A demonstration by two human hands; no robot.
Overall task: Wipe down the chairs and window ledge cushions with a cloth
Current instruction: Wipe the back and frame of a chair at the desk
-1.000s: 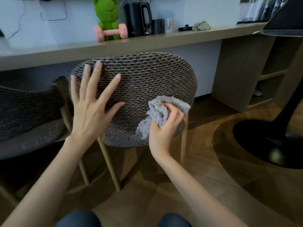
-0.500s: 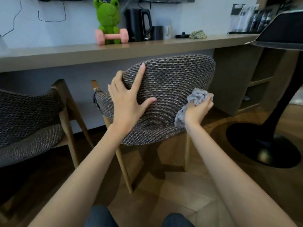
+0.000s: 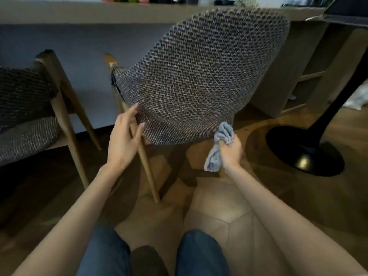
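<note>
Crouched low, with dark denim knees (image 3: 201,253) nearest, over smooth, faintly glossy wood parquet (image 3: 219,206). Clenched the right hand (image 3: 231,152) round a crumpled grey terry cloth (image 3: 219,144), with a limp tail below the fist and the bunched top touching the bottom right rim of the chair (image 3: 199,76). Rested the left hand (image 3: 123,140) at the lower left rim, fingers straight and relaxed, holding nothing, thumb on the weave, alongside a slim tapered wooden leg (image 3: 147,166). Faced a curved shell back in coarse basket-weave fabric, dark flecked with tan. Passed a second chair (image 3: 25,116) of the same weave on the left and a round glossy black table base (image 3: 304,154) on the right, then a flat beige counter (image 3: 79,11) farthest back. Had dropped both hands since half a second earlier: the left from a spread press high on the back, the right with the cloth from the right side down to the bottom rim.
</note>
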